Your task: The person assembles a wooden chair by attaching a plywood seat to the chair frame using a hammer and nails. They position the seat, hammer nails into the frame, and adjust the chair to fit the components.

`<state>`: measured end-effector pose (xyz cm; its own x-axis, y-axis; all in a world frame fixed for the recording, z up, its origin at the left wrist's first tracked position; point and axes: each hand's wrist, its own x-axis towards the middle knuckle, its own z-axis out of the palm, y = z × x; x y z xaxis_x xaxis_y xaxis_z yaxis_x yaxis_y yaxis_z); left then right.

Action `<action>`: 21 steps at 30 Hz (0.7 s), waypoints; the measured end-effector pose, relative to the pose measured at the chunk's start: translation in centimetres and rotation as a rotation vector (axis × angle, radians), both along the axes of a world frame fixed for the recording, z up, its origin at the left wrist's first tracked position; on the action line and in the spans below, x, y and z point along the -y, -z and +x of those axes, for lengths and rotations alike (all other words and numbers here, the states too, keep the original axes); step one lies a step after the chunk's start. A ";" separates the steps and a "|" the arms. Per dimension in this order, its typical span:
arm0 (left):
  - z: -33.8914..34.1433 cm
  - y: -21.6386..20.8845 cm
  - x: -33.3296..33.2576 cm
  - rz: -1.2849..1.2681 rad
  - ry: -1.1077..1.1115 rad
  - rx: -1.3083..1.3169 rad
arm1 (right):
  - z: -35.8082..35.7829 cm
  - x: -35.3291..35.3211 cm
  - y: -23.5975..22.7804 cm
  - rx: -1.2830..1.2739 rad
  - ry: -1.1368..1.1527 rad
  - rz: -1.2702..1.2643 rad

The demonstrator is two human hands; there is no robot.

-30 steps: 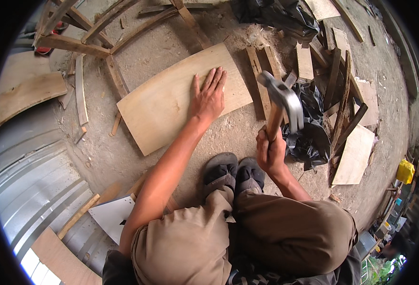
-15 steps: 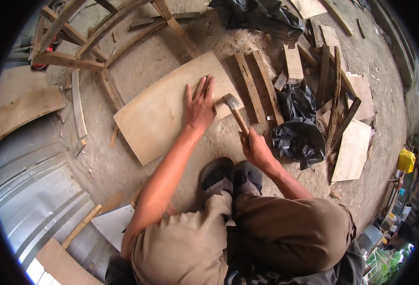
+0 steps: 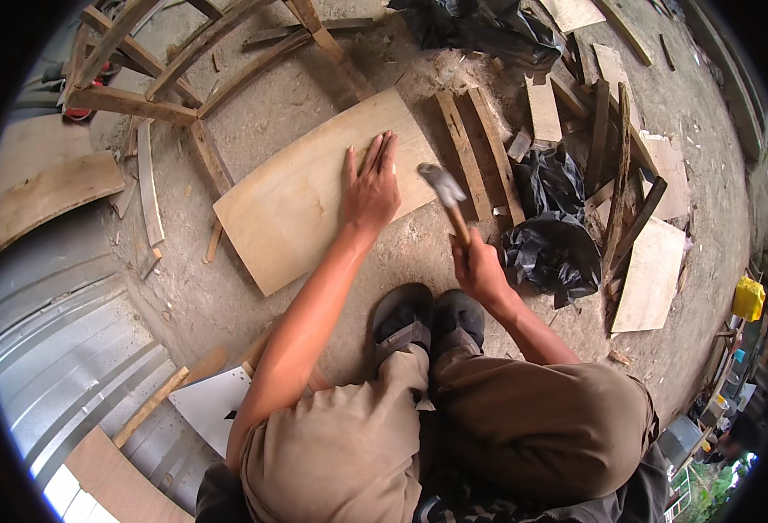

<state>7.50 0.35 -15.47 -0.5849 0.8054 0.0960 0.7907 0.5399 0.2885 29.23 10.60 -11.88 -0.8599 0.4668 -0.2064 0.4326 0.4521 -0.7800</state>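
Observation:
A pale plywood panel (image 3: 288, 205) lies in front of me, its far edge over one member of a wooden frame (image 3: 214, 161). My left hand (image 3: 372, 187) rests flat on the panel near its right end, fingers stretched out and slightly apart. In my right hand (image 3: 483, 270) is a hammer (image 3: 455, 209), gripped by its wooden handle. The metal head, a little blurred, hangs just off the panel's right edge and does not appear to touch it.
Two wooden strips (image 3: 465, 157) lie right of the panel. Beyond them are crumpled black plastic bags (image 3: 551, 253), scrap boards (image 3: 649, 277) and several loose sticks. Corrugated metal sheeting (image 3: 70, 349) lies at the left. My shoes (image 3: 403, 318) are close below the panel.
My right hand and the hammer have moved right, the head lifting away from the panel's right edge. The left hand stays flat on the panel; the whole view has shifted slightly.

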 end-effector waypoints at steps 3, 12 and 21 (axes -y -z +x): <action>-0.3 0.0 0.5 0.037 -0.004 0.078 | -0.3 -1.5 -0.4 0.096 -0.012 -0.028; -12.0 -1.4 4.8 -0.106 -0.274 0.254 | -0.1 -11.7 -0.4 0.014 0.251 0.559; -16.5 -1.5 6.4 -0.262 -0.213 0.504 | -2.0 -2.9 -3.9 -0.091 0.165 -0.001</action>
<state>-8.99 -6.01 -14.00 -0.6578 0.6251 -0.4202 0.4579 0.7749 0.4357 27.22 13.47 -7.99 -0.7867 0.6032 -0.1313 0.4283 0.3802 -0.8198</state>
